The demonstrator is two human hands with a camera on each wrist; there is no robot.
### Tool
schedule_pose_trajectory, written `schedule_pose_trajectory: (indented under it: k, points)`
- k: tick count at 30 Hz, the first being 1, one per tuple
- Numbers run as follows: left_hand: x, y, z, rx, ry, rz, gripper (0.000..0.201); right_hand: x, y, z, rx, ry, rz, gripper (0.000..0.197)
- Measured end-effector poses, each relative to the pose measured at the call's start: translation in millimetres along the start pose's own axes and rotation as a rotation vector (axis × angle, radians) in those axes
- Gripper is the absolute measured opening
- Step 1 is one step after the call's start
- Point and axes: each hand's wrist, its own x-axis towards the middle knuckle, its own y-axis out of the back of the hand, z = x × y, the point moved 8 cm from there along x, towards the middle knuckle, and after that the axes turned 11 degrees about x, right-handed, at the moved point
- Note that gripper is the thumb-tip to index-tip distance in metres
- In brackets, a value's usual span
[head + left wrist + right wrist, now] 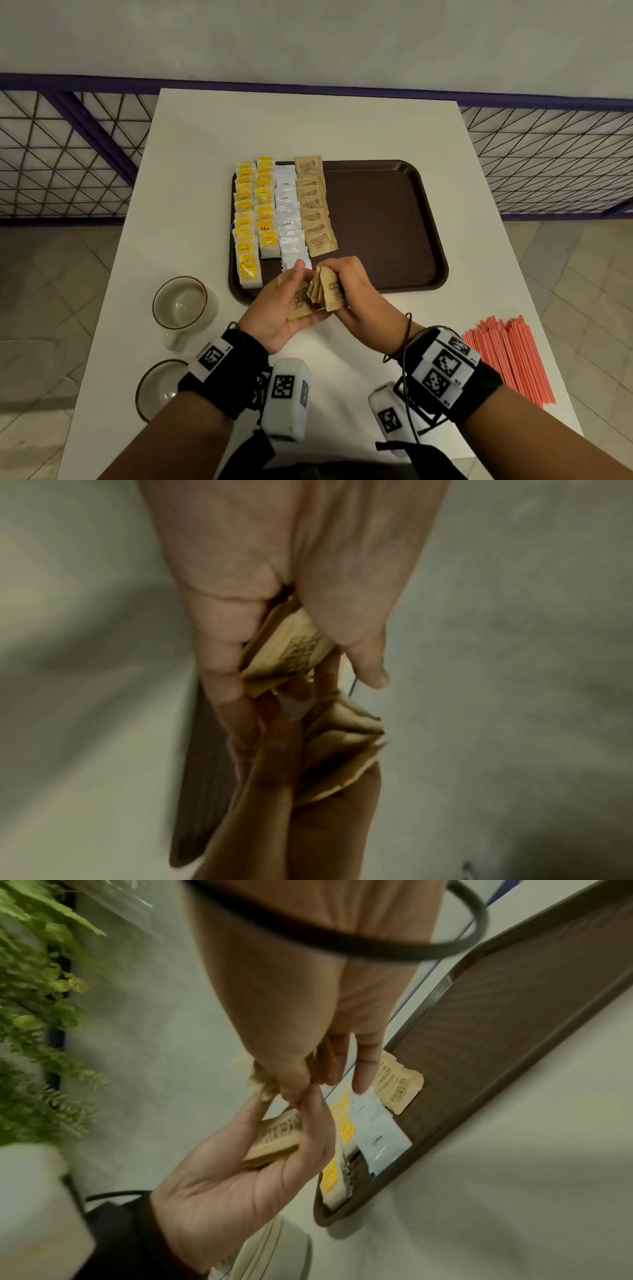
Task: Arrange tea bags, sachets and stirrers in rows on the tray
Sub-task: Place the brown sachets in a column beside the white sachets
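Note:
On the left part of the brown tray (383,222) lie two rows of yellow tea bags (255,212), one row of white coffee sachets (289,219) and one row of brown sugar sachets (315,205). Both hands hover over the tray's near edge. My left hand (291,291) lies palm up and holds a stack of brown sugar sachets (301,303) under its thumb. My right hand (346,274) pinches a fanned bunch of sugar sachets (330,291) beside that stack. The wrist views show the left hand's stack (277,1139) and the right hand's fanned bunch (342,750).
A heap of red stirrers (510,359) lies at the table's right edge. Two beige cups (180,306) (159,387) stand at the near left. The right half of the tray is bare. A wire fence (68,154) runs behind the white table (308,126).

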Motion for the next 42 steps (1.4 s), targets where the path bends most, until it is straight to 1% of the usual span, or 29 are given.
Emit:
schedule_pose_trajectory:
  k: [3,5,6,8,9,10,11,12,13,14,15,16,17,19,21,23,26,28,31,34,36,39,42]
  points:
    - [9.8,-2.9,18.6,0.376,-0.047,-0.027,0.019,5.7,2.7,22.3,-0.029,-0.076,-0.097,0.048]
    - [20.6,-6.2,27.3,0.612,-0.076,-0.04,0.013,9.6,3.0,34.1,-0.06,-0.111,-0.148,0.054]
    - [26.1,-8.0,28.5,0.665,-0.074,-0.047,0.012,12.1,4.2,37.5,-0.067,-0.125,-0.159,0.059]
    - [36.0,-8.8,29.7,0.656,-0.064,-0.035,0.014,17.1,9.3,48.0,-0.045,-0.186,-0.15,0.076]
    - [40.4,-7.2,31.0,0.623,-0.061,-0.007,0.016,18.4,13.2,55.0,0.017,-0.243,-0.123,0.084]
    - [45.0,-4.4,32.6,0.602,-0.071,0.031,0.017,18.1,18.2,63.2,0.132,-0.323,-0.06,0.085]
    - [49.2,-1.4,34.9,0.61,-0.091,0.068,0.017,16.9,24.2,71.5,0.299,-0.418,0.047,0.075]
    - [53.4,0.6,37.3,0.646,-0.109,0.098,0.017,13.7,27.8,80.4,0.474,-0.513,0.167,0.057]
    - [58.0,1.7,39.1,0.699,-0.119,0.111,0.016,10.2,29.2,88.1,0.623,-0.58,0.275,0.039]
    - [62.7,1.5,41.6,0.763,-0.126,0.107,0.014,8.0,29.1,95.1,0.714,-0.62,0.347,0.026]
    - [67.6,2.3,44.6,0.825,-0.127,0.096,0.013,7.2,27.6,102.0,0.767,-0.64,0.374,0.019]
    - [72.2,2.8,49.3,0.878,-0.124,0.085,0.015,7.8,25.8,107.3,0.789,-0.649,0.37,0.017]
    - [77.5,4.2,55.1,0.937,-0.123,0.071,0.018,9.2,24.7,113.3,0.779,-0.654,0.356,0.017]
    - [89.3,2.9,68.4,1.159,-0.162,-0.008,0.019,13.8,25.5,122.5,0.729,-0.652,0.32,0.017]
    - [101.2,-1.8,77.5,1.405,-0.198,-0.103,0.016,19.3,25.4,130.8,0.701,-0.648,0.289,0.017]
    - [112.6,-6.5,82.6,1.575,-0.22,-0.164,0.013,24.9,23.9,137.2,0.719,-0.654,0.279,0.017]
    - [125.5,-14.3,86.8,1.771,-0.267,-0.196,0.015,31.1,24.0,143.6,0.713,-0.674,0.293,0.018]
    - [132.4,-15.4,87.5,1.871,-0.28,-0.185,0.017,31.2,25.2,150.1,0.625,-0.696,0.313,0.016]
    - [141.1,-13.1,85.4,1.945,-0.264,-0.152,0.018,28.9,28.6,156.7,0.406,-0.732,0.345,0.015]
    - [145.6,-8.7,83.1,1.985,-0.244,-0.127,0.019,27.9,34.6,153.4,0.189,-0.734,0.359,0.014]
    - [146.0,-5.7,84.0,2.004,-0.242,-0.098,0.018,26.2,35.3,149.5,0.117,-0.74,0.353,0.013]
    - [145.6,-3.5,86.3,2.02,-0.237,-0.072,0.018,24.0,33.5,145.9,0.022,-0.748,0.306,0.01]
    - [145.6,-2.3,86.9,2.016,-0.226,-0.061,0.019,19.5,34.7,147.5,-0.015,-0.758,0.281,0.005]
